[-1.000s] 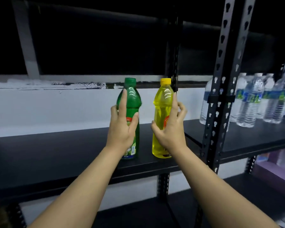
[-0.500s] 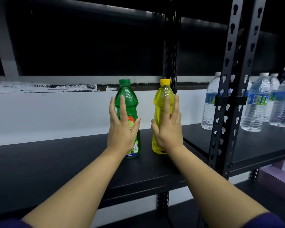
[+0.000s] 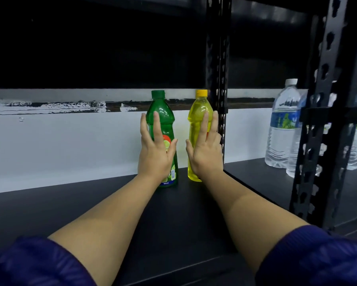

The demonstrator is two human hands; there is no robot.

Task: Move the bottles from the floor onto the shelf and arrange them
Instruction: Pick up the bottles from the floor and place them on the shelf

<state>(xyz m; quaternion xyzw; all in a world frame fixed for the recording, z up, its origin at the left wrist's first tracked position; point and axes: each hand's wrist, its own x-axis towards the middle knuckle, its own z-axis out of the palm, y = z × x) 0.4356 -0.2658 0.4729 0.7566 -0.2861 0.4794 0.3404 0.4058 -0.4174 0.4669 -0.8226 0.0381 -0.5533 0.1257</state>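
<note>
A green bottle with a green cap stands upright at the back of the black shelf, close to the white wall. To its right stands a yellow bottle with a yellow cap, beside the rear black upright. My left hand lies flat against the front of the green bottle with straight fingers. My right hand presses the front of the yellow bottle the same way. Both bottles' lower labels are partly hidden by my hands.
A perforated black upright post divides this bay from the right one, where several clear water bottles stand. Another black upright rises at the back behind the yellow bottle. A dark shelf board hangs overhead.
My hands went from gripping the two bottles to flat, straight fingers against their fronts. Both bottles slid back toward the wall, and my arms reach deeper into the shelf.
</note>
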